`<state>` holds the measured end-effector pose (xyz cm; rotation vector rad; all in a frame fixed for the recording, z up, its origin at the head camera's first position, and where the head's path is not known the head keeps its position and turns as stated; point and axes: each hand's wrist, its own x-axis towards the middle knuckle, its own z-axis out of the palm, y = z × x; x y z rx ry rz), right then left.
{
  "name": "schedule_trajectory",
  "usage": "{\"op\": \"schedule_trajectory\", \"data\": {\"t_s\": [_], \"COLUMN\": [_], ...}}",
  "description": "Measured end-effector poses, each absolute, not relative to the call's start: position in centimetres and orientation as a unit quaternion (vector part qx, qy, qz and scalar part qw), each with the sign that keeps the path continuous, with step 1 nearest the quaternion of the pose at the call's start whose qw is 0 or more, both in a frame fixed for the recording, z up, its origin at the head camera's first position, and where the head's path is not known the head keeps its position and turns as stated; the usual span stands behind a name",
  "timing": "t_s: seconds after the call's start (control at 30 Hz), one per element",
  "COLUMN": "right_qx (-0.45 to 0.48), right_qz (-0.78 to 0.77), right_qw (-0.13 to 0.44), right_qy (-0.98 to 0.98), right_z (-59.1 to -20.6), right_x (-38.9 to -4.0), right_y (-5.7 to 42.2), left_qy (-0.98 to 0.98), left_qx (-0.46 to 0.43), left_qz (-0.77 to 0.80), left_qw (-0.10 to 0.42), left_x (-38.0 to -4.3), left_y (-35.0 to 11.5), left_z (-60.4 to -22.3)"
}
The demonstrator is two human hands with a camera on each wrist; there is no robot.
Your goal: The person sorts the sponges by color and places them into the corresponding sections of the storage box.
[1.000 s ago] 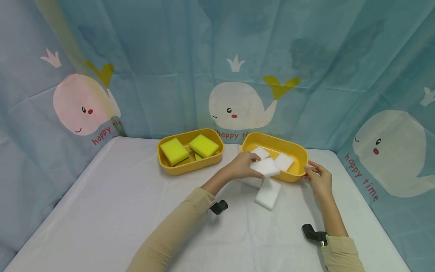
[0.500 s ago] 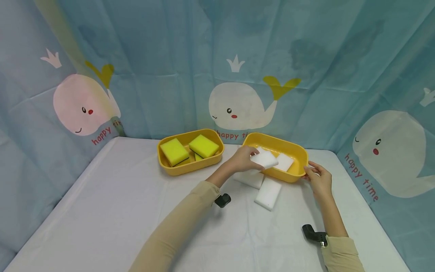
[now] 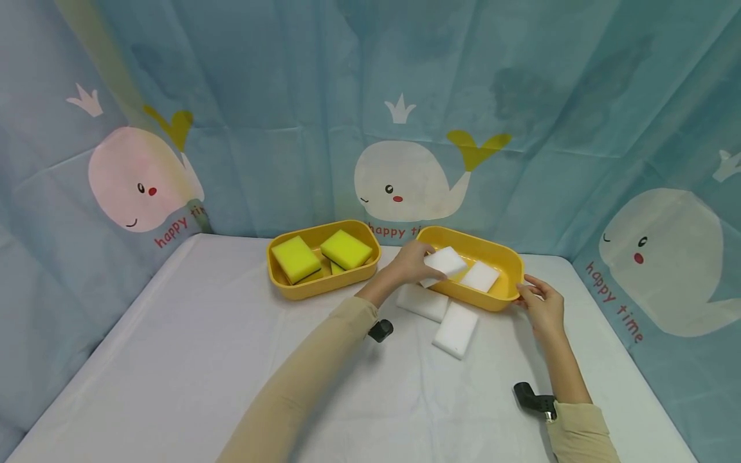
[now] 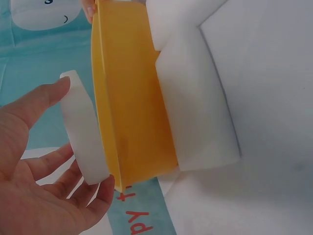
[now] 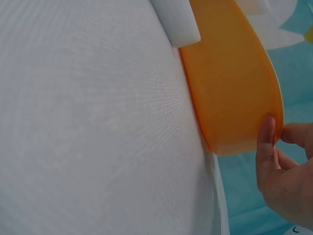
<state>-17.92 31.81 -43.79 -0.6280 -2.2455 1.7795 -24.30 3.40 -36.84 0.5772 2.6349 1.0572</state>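
My left hand [image 3: 410, 262] holds a white sponge block [image 3: 446, 262] between thumb and fingers, over the left end of a yellow plastic basket [image 3: 502, 256]. In the left wrist view this block [image 4: 84, 127] is tilted beside the basket's rim [image 4: 100, 98]. Another white sponge [image 3: 480, 276] lies inside the basket; the held one hides part of the inside. My right hand [image 3: 544, 308] pinches the basket's right rim, thumb on the outer wall [image 5: 234, 98]. Two more white sponges, one flat [image 3: 424, 302] and one angled [image 3: 456, 330], lie on the table in front.
To the left stands a second yellow basket [image 3: 298, 292] with several yellow sponges [image 3: 296, 258] in it. A white cloth [image 3: 173, 360] covers the table. Behind it hangs a blue curtain [image 3: 278, 128] with whale prints.
My left hand has moved back and slightly left with the white sponge, from the basket's front edge to over its left end. The right hand stays on the rim.
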Motion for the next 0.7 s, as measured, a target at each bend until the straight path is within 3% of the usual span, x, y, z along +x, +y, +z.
{"op": "schedule_trajectory", "data": {"t_s": [0.7], "right_qx": [-0.21], "right_qz": [0.608], "right_qw": [0.102], "right_qy": [-0.759], "right_z": [-43.5], "right_x": [-17.8], "right_y": [31.7], "left_qy": [0.913], "left_qx": [0.161], "left_qz": [0.362], "left_qw": [0.094], "left_x": [-27.0], "left_y": [5.0], "left_z": [-37.2]}}
